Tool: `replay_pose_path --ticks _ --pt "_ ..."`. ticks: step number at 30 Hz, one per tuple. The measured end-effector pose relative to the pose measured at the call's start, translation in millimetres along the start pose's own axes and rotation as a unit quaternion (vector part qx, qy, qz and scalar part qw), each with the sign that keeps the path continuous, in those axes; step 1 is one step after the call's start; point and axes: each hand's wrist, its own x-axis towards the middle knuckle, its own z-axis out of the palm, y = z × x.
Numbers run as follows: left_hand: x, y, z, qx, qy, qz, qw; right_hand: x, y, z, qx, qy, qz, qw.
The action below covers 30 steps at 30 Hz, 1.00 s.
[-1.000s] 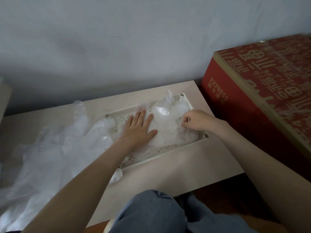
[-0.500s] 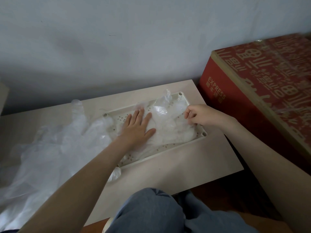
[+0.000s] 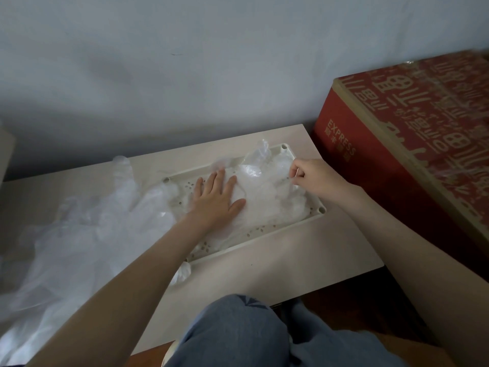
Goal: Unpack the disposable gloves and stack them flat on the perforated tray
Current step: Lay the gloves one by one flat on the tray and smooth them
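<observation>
The left hand (image 3: 217, 197) lies flat with its fingers straight and spread, palm pressing down on the stack of gloves (image 3: 267, 205) in the tray (image 3: 291, 225), which sits on the pale table (image 3: 264, 282) towards its right end. The right hand (image 3: 312, 178) is at the tray's far right side with its fingers curled in, thumb and forefinger pinched on what looks like the edge of the top glove (image 3: 277, 181); the film is so clear that I can't make out exactly where it is gripped. To me this is the smoothing step: one hand pins the glove while the other draws it taut so it lies flat. It isn't flat yet, since a crumpled peak of plastic (image 3: 260, 152) stands up at the far rim and a bit of glove (image 3: 182, 272) spills over the near left corner. A big loose heap of gloves (image 3: 87, 234) waits on the table just left of the tray, so I'd judge the job well short of done. The next move calls for a gentle, even pull outward, then a sweep of the flat palm to push out air, without dragging the layers beneath along. A red box (image 3: 397, 181) stands just right of the table.
</observation>
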Motion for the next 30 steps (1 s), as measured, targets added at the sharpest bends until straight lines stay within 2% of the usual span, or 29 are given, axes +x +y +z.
replay_pose_path --ticks 4,6,9,11,13,20,27,30 --pt "0 4 0 0.005 0.005 -0.002 1.000 1 -5 3 -0.037 0.071 -0.041 0.996" --pt "1 3 1 -0.002 0.010 -0.002 1.000 -1 -14 4 -0.055 0.071 -0.088 0.992" --pt "2 3 3 -0.002 0.019 0.000 1.000 -9 -28 14 -0.065 -0.029 -0.109 0.991" --pt "3 3 3 -0.005 0.025 0.001 1.000 -10 -30 27 -0.112 -0.092 -0.101 0.984" --pt "3 2 3 -0.004 0.026 0.002 1.000 -10 -28 37 -0.161 -0.108 -0.094 0.976" --pt "2 -3 10 -0.008 0.050 0.012 0.999 -5 -23 32 -0.118 -0.040 -0.060 0.990" --pt "2 -4 13 -0.002 0.050 0.018 0.999 -8 -11 16 -0.110 0.114 -0.021 0.987" --pt "2 -5 14 -0.001 0.046 0.022 0.999 -3 -10 16 -0.134 0.136 -0.001 0.982"
